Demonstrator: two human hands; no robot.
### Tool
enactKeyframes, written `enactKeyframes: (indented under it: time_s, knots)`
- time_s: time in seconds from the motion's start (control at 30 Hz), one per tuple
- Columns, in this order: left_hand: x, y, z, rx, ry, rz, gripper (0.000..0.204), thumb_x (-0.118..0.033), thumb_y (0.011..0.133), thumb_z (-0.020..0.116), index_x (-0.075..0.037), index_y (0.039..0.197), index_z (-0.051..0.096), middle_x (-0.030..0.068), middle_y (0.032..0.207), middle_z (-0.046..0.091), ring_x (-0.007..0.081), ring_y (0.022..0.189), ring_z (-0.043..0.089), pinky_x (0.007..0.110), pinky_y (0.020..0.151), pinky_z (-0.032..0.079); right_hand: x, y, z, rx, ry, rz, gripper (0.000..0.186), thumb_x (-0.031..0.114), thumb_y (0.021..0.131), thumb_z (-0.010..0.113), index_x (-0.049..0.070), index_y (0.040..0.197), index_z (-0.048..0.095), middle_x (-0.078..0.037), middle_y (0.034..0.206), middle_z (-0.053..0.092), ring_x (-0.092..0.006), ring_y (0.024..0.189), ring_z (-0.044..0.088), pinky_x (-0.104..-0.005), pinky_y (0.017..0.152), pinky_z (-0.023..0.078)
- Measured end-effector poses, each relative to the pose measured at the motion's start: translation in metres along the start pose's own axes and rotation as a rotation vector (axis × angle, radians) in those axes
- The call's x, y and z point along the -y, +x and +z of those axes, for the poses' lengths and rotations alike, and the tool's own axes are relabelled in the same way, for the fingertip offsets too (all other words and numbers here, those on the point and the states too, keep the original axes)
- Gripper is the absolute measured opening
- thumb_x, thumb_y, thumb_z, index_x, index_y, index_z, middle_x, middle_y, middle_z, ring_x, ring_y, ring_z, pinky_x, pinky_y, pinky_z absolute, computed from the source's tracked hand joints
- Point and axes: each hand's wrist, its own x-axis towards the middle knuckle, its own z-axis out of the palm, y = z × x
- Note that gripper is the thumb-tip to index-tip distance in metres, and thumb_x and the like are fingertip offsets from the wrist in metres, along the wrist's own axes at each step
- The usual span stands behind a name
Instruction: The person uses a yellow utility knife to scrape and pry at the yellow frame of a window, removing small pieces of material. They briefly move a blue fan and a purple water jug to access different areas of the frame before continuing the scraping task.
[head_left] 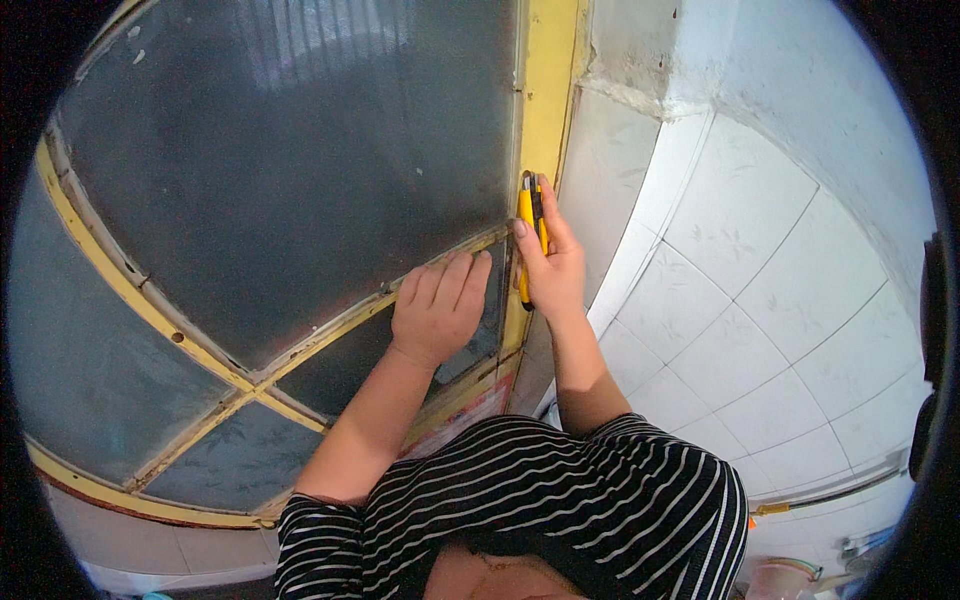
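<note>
My right hand (556, 268) is closed around a yellow and black utility knife (526, 235), held upright against the yellow window frame (548, 95) at its right side post. The thumb lies along the knife's body, and its head points up; whether the blade is out I cannot tell. To the left, my left hand (441, 300) rests with its fingers laid over the horizontal frame bar, below the large dark glass pane (300, 180). Nothing shows in that hand. Old, chipped putty or paint runs along the bar and the pane's edges.
Smaller panes (110, 330) lie left of and below the crossing bars. Right of the frame a white tiled wall (735, 300) meets flaking plaster. A thin rail (830, 492) crosses the wall low on the right, above a pinkish container (782, 578).
</note>
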Motion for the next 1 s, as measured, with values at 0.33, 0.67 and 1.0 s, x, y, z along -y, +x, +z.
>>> enactKeyframes:
  time_s: [0.33,0.67,1.0]
  knots:
    - [-0.001,-0.001,0.001,-0.007,0.015,-0.013,0.032,-0.018,0.084,0.054,-0.014,0.114,0.062,0.0004,0.106,0.059,0.0162,0.086,0.057,0.034,0.08,0.044,0.025,0.0,-0.012,0.143,0.686,0.522,0.056,0.022,0.099,0.051,0.016,0.15,0.028,-0.004,0.071,0.047,-0.0087,0.045,0.042,-0.02,0.039,0.037]
    - [-0.003,0.002,-0.001,0.002,-0.007,-0.026,0.034,-0.016,0.08,0.06,-0.013,0.113,0.063,0.0011,0.104,0.059,0.0182,0.085,0.056,0.035,0.08,0.045,0.016,-0.018,-0.025,0.146,0.549,0.338,0.058,0.01,0.093,0.058,0.01,0.146,0.036,-0.009,0.101,0.059,-0.0115,0.077,0.055,-0.0235,0.067,0.046]
    - [-0.015,0.035,-0.044,0.115,-0.689,-0.556,0.032,-0.02,0.083,0.067,-0.003,0.111,0.062,0.0151,0.105,0.062,0.0329,0.097,0.059,0.04,0.086,0.046,0.037,-0.053,-0.044,0.369,-0.03,0.026,0.062,0.01,0.086,0.067,0.007,0.142,0.041,-0.014,0.141,0.048,-0.0255,0.126,0.051,-0.0325,0.101,0.042]
